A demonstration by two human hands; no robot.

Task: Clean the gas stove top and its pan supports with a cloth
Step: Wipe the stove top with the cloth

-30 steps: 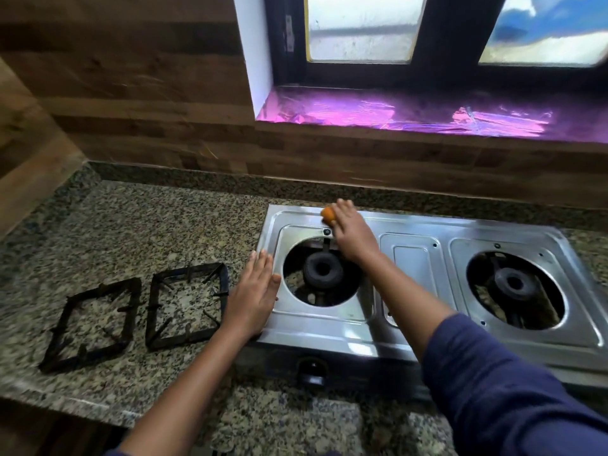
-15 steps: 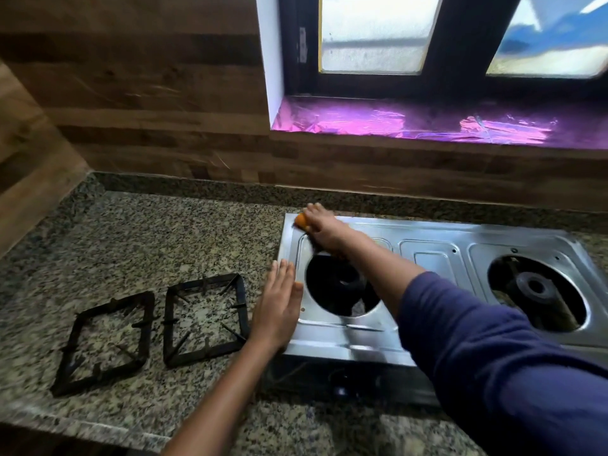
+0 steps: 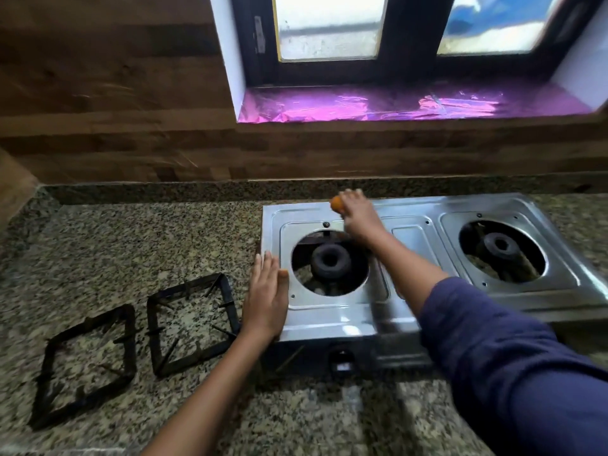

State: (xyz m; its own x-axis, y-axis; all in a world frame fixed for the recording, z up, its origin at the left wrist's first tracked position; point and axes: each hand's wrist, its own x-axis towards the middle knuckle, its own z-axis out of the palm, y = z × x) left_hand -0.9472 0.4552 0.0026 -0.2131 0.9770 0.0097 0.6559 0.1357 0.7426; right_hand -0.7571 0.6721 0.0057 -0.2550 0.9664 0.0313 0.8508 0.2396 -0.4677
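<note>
A steel two-burner gas stove top (image 3: 414,238) sits on the granite counter (image 3: 131,245). My right hand (image 3: 360,218) presses a small orange cloth (image 3: 337,203) onto the stove's back edge, behind the left burner (image 3: 330,261). Only a bit of the cloth shows past my fingers. My left hand (image 3: 266,297) lies flat, fingers together, on the stove's left edge, holding nothing. Two black square pan supports (image 3: 192,324) (image 3: 87,363) lie side by side on the counter left of the stove.
The right burner (image 3: 501,248) sits uncovered in its round opening. A control knob (image 3: 341,360) is on the stove's front face. A wooden wall (image 3: 115,103) runs behind the counter, with a window sill lined in purple foil (image 3: 394,105).
My right hand has slid the orange cloth rightward along the stove's back edge, from the back left corner. My left hand stays pressed on the left edge.
</note>
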